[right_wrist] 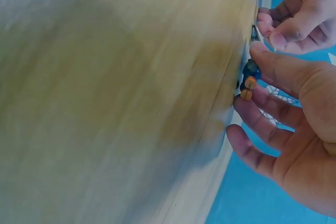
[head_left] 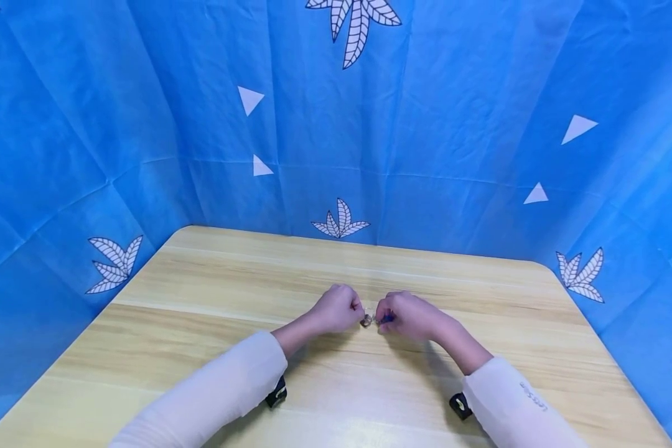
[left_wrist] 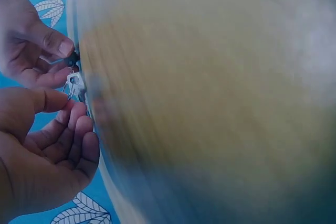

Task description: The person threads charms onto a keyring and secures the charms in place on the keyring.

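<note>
Over the middle of the table, my left hand pinches a thin metal ring between thumb and forefinger. A small silver metal piece, like a key head, hangs at that ring between the two hands. Close by on the right, my right hand holds a small dark blue trinket with two round orange ends between thumb and fingers. Its dark top end shows at the right thumb tip in the left wrist view. The fingers partly hide the trinket and the link to the ring.
The pale wooden table has rounded far corners. A blue cloth with white leaves and triangles hangs behind it and along both sides. Black wrist straps show under the white sleeves.
</note>
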